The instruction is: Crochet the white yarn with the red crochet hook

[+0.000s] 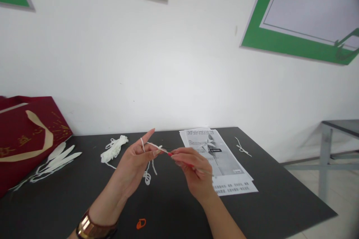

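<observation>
My left hand [137,158] pinches white yarn [154,167] above the table, its index finger raised with a strand looped round it. Loose yarn ends dangle below the fingers. In my right hand [193,164] is a crochet hook [190,165] with a red grip, held like a pen. The hook's tip meets the yarn at my left fingertips, where a small white stitch or loop shows. A strand runs from behind my left wrist to a white yarn skein [114,149] on the table. Near the front edge lies an orange stitch marker [141,223].
Printed sheets [224,157] lie on the black table [174,209] beyond my right hand. A short piece of yarn [242,147] is further right. At left, several white leaf-shaped pieces [60,158] rest by a dark red bag [25,134]. A white wall stands behind.
</observation>
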A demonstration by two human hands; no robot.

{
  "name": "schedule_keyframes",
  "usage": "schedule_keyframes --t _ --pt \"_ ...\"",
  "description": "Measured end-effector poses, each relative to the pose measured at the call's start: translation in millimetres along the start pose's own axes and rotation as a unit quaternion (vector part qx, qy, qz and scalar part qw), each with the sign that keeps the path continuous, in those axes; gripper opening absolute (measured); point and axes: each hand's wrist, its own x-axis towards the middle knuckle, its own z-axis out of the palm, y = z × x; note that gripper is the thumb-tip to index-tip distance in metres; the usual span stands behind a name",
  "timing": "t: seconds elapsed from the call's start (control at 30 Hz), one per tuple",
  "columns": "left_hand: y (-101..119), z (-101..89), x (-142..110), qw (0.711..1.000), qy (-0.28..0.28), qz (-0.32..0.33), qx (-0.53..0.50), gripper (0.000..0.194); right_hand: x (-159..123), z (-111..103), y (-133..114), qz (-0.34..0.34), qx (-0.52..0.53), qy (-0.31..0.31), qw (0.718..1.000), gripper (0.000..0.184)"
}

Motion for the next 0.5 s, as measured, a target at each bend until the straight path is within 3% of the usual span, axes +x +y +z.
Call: schedule_keyframes --t 0.1,0.17,0.33,0.5 --pt "2.3 0.3 -1.3 1.0 -0.005 0.002 -0.007 0.081 -8.7 -0.4 4.3 -0.116 -0.128 -0.061 0.983 0.048" --pt "2.6 1.6 -2.3 0.999 0.004 0.023 0.021 0.084 -12.9 1.0 7.3 -0.154 -0.17 -0.069 0.971 0.055" --pt "-0.5 5.2 -3.3 0.985 0.047 0.09 0.14 0.089 -13.1 5.5 3.9 -0.126 -0.159 -0.031 0.979 0.054" --pt "-1.4 3.6 -2.1 0.979 0.048 0.089 0.179 0.088 -9.9 3.6 -4.5 -0.096 -0.116 -0.013 0.988 0.04"
